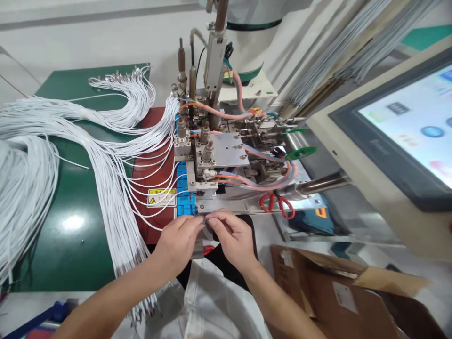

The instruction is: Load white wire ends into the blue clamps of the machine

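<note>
White wires [116, 188] beside a bench machine [219, 155], hands at its front edge.
The left hand [180, 241] and right hand [231, 238] meet fingertip to fingertip, pinching a small piece [205, 219], too blurred to identify, just below the blue blocks [183, 188]; red scissors [277, 203] lie nearby.

Glossy green bench top [81, 245] beside lit touchscreen [416, 127].

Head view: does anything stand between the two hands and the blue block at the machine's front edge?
Nothing visible does. The left hand and right hand meet fingertip to fingertip beside the blue block. White wires loop in from the left, and the red scissors lie off to the right. What they pinch is unclear.
</note>
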`<state>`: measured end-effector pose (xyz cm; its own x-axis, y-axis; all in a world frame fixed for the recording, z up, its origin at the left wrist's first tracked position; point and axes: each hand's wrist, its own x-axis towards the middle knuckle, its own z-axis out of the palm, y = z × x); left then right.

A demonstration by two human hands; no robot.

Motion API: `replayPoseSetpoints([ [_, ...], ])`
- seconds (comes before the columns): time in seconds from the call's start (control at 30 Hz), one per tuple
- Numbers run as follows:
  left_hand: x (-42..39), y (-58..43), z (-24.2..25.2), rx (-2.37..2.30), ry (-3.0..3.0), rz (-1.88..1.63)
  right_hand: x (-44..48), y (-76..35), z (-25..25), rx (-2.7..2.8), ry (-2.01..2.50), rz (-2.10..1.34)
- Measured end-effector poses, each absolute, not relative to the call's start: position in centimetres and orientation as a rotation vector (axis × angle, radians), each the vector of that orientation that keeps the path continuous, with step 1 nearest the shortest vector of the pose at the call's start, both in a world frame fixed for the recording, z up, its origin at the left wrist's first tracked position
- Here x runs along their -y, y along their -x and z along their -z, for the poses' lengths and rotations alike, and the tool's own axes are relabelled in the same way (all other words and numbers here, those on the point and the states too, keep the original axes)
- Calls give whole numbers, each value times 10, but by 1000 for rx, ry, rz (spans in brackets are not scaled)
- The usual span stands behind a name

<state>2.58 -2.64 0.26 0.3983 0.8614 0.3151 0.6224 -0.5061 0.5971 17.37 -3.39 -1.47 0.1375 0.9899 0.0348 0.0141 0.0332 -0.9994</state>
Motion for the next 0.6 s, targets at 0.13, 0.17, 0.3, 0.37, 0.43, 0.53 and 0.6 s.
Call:
replayPoseSetpoints([
  [0.13, 26, -26, -3, -1354, -2019, -873, 36, -167, 17, 1042, 1285, -1011],
  [0.17, 26, -26, -4, -1376, -1938, -845, 36, -165, 18, 1063, 1284, -995],
  [0.3, 27, -25, -5, -1399, -1771, -738, 35, -161, 19, 1165, 1294, -952],
  [0.37, 27, -25, -4, -1386, -1740, -722, 34, -160, 17, 1186, 1309, -962],
  [0.43, 27, -24, -4, -1373, -1720, -711, 33, -159, 15, 1210, 1322, -980],
  [0.53, 26, -24, -4, -1366, -1690, -693, 33, -157, 15, 1227, 1336, -978],
  [0.6, 27, -24, -4, -1364, -1663, -692, 33, -156, 16, 1225, 1335, -970],
])
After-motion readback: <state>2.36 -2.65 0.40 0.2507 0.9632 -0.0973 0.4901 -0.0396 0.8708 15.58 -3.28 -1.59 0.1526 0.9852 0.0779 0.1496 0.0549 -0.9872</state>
